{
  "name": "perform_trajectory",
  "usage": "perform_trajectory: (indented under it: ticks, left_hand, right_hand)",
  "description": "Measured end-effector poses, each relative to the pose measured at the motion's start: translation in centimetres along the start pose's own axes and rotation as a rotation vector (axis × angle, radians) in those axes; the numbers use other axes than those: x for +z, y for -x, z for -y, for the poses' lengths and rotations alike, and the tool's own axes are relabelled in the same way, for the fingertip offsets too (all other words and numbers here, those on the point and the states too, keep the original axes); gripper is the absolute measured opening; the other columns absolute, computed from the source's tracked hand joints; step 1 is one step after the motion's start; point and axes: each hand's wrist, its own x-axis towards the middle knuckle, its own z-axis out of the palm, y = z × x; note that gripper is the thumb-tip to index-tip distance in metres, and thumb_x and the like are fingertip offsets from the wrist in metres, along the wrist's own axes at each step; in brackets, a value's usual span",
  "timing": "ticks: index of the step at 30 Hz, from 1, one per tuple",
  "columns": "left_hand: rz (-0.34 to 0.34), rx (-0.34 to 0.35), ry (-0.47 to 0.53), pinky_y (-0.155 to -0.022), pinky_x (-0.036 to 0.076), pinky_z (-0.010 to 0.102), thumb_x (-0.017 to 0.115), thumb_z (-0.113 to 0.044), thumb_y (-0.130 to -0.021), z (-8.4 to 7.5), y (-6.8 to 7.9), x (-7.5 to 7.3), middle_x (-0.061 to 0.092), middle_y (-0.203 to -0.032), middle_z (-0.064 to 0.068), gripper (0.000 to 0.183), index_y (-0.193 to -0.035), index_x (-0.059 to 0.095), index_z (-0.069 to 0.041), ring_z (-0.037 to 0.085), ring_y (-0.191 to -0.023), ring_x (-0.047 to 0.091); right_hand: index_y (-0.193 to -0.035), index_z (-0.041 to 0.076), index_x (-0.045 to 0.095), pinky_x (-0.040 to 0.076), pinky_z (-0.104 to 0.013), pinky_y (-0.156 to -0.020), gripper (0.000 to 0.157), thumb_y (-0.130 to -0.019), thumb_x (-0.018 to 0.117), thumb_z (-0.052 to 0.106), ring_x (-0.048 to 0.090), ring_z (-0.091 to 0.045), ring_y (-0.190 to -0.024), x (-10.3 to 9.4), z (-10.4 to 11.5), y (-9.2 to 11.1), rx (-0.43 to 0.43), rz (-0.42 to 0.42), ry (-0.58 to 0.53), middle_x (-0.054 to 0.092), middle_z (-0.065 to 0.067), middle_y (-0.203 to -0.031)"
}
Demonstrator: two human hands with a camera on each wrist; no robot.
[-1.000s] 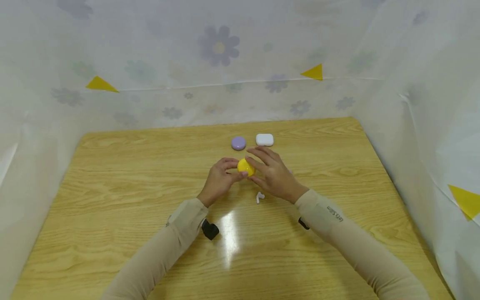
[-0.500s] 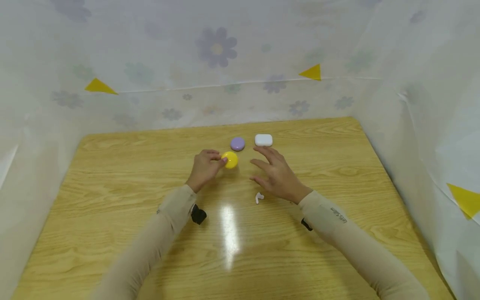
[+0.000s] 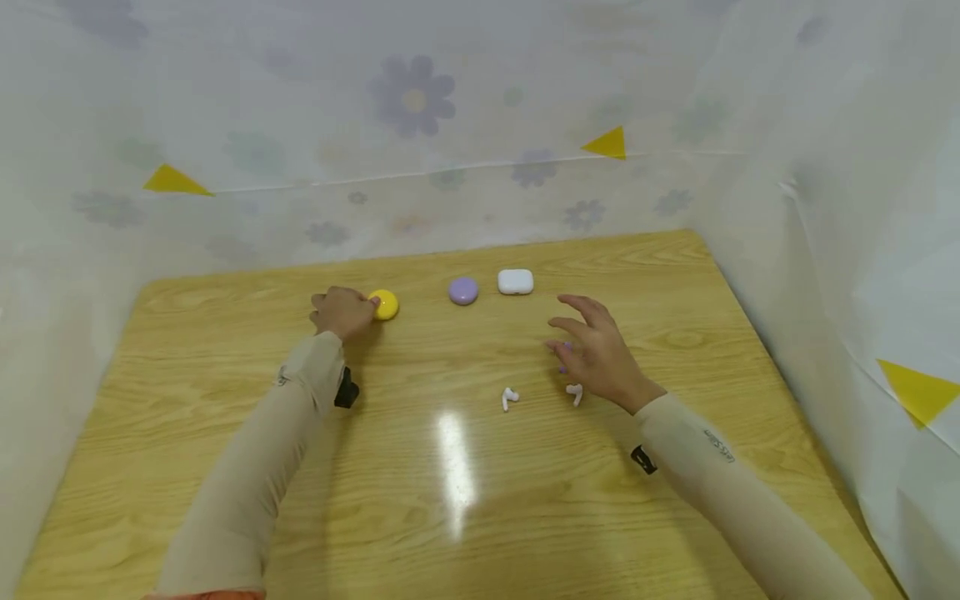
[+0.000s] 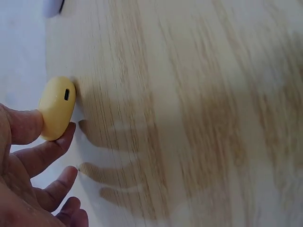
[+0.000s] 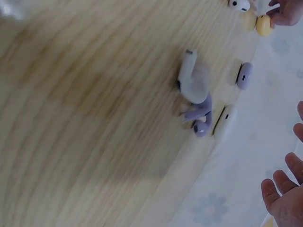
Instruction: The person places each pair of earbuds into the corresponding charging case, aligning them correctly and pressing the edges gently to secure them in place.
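My left hand [image 3: 343, 312] pinches a round yellow earbud case [image 3: 386, 305] between thumb and fingers at the back left of the table. In the left wrist view a small port shows on the case [image 4: 59, 106], which is low against the wood. My right hand [image 3: 603, 362] hovers with fingers spread and holds nothing. Under its fingertips purple earbuds [image 5: 202, 123] lie partly hidden in the head view. Close by is a white earbud [image 3: 575, 393], and another white earbud [image 3: 509, 398] lies farther left.
A round purple case [image 3: 463, 291] and a white rectangular case [image 3: 515, 282] stand side by side near the back edge of the wooden table [image 3: 420, 467]. Flower-patterned white sheeting [image 3: 285, 217] encloses the table's back and sides.
Both hands held the yellow case together; then the right hand let go. The left hand has carried the case left and back, while the right hand has shifted right, uncovering the second white earbud.
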Motion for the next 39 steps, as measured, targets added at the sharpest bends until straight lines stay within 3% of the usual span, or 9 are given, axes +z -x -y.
perform_trajectory:
  ticks: [3, 11, 18, 21, 25, 28, 30, 34, 39]
  left_hand:
    - [-0.014, -0.006, -0.021, -0.101, 0.025, 0.065, 0.037, -0.041, -0.099, 0.3, -0.2, -0.1, 0.041, -0.135, 0.03, 0.052, -0.12, 0.062, 0.0, 0.052, -0.13, 0.025]
    - [-0.091, -0.005, -0.141, -0.098, 0.029, 0.066, 0.04, -0.043, -0.097, 0.7, -0.7, -0.3, 0.045, -0.131, 0.03, 0.049, -0.086, 0.066, -0.003, 0.052, -0.125, 0.031]
    - [-0.081, -0.008, -0.213, -0.099, 0.032, 0.066, 0.041, -0.043, -0.097, 0.7, -0.6, -0.6, 0.045, -0.13, 0.031, 0.051, -0.102, 0.066, 0.002, 0.053, -0.125, 0.033]
    - [-0.165, 0.045, -0.182, -0.099, 0.032, 0.066, 0.045, -0.041, -0.097, 0.2, -0.4, -0.5, 0.046, -0.134, 0.028, 0.048, -0.109, 0.067, 0.0, 0.052, -0.126, 0.033]
    - [-0.287, 0.223, -0.04, -0.101, 0.033, 0.063, 0.056, -0.033, -0.094, -1.8, -0.3, 0.6, 0.049, -0.136, 0.021, 0.039, -0.117, 0.066, -0.003, 0.047, -0.127, 0.038]
    - [-0.24, 0.329, 0.083, -0.105, 0.033, 0.06, 0.063, -0.034, -0.091, -4.1, -0.2, 1.9, 0.051, -0.136, 0.02, 0.043, -0.123, 0.063, -0.005, 0.044, -0.127, 0.041]
    - [-0.17, 0.344, 0.137, -0.107, 0.032, 0.058, 0.063, -0.038, -0.091, -5.7, -0.1, 2.9, 0.049, -0.139, 0.019, 0.048, -0.126, 0.06, -0.006, 0.042, -0.129, 0.039]
    - [-0.09, 0.276, 0.114, -0.107, 0.031, 0.056, 0.06, -0.048, -0.09, -7.9, -0.3, 4.5, 0.045, -0.143, 0.017, 0.056, -0.129, 0.058, -0.008, 0.042, -0.131, 0.036]
    - [-0.081, 0.168, 0.025, -0.105, 0.034, 0.055, 0.057, -0.056, -0.087, -8.8, -0.8, 5.6, 0.044, -0.144, 0.014, 0.063, -0.13, 0.057, -0.011, 0.039, -0.131, 0.036]
  right_hand:
    - [-0.102, -0.008, 0.066, 0.038, -0.063, -0.102, 0.03, -0.075, 0.077, 0.0, 0.047, -0.047, -0.121, -0.3, -0.5, 0.7, 0.028, -0.009, -0.011, 0.053, -0.032, -0.127]
    - [-0.095, -0.006, 0.067, 0.038, -0.064, -0.099, 0.027, -0.071, 0.079, -0.003, 0.046, -0.048, -0.122, -0.4, -0.9, 1.5, 0.064, -0.009, -0.015, 0.052, -0.031, -0.127]
    - [-0.094, -0.005, 0.067, 0.038, -0.065, -0.098, 0.025, -0.072, 0.078, -0.003, 0.047, -0.049, -0.12, -0.3, -0.9, 2.1, 0.073, -0.008, -0.012, 0.053, -0.031, -0.126]
    - [-0.095, -0.005, 0.067, 0.038, -0.065, -0.099, 0.025, -0.072, 0.078, -0.003, 0.047, -0.049, -0.119, -0.2, -0.9, 2.4, 0.066, -0.006, -0.007, 0.053, -0.032, -0.125]
    - [-0.096, -0.006, 0.066, 0.037, -0.065, -0.099, 0.025, -0.074, 0.077, -0.002, 0.046, -0.049, -0.119, -0.2, -0.9, 2.6, 0.069, -0.005, -0.012, 0.053, -0.032, -0.125]
    - [-0.097, -0.006, 0.066, 0.036, -0.065, -0.099, 0.024, -0.075, 0.076, -0.002, 0.045, -0.049, -0.12, -0.1, -1.0, 2.8, 0.084, -0.004, -0.034, 0.052, -0.032, -0.126]
    - [-0.097, -0.006, 0.066, 0.037, -0.066, -0.099, 0.023, -0.075, 0.075, -0.002, 0.045, -0.049, -0.121, 0.0, -0.9, 2.9, 0.091, -0.003, -0.044, 0.052, -0.032, -0.126]
    - [-0.096, -0.005, 0.066, 0.038, -0.066, -0.098, 0.022, -0.076, 0.075, -0.003, 0.046, -0.05, -0.121, 0.4, -0.8, 3.1, 0.08, -0.007, -0.047, 0.053, -0.031, -0.126]
    - [-0.093, -0.004, 0.066, 0.038, -0.064, -0.099, 0.02, -0.075, 0.075, -0.001, 0.046, -0.049, -0.121, 0.7, -0.5, 3.3, 0.07, -0.012, -0.045, 0.053, -0.031, -0.125]
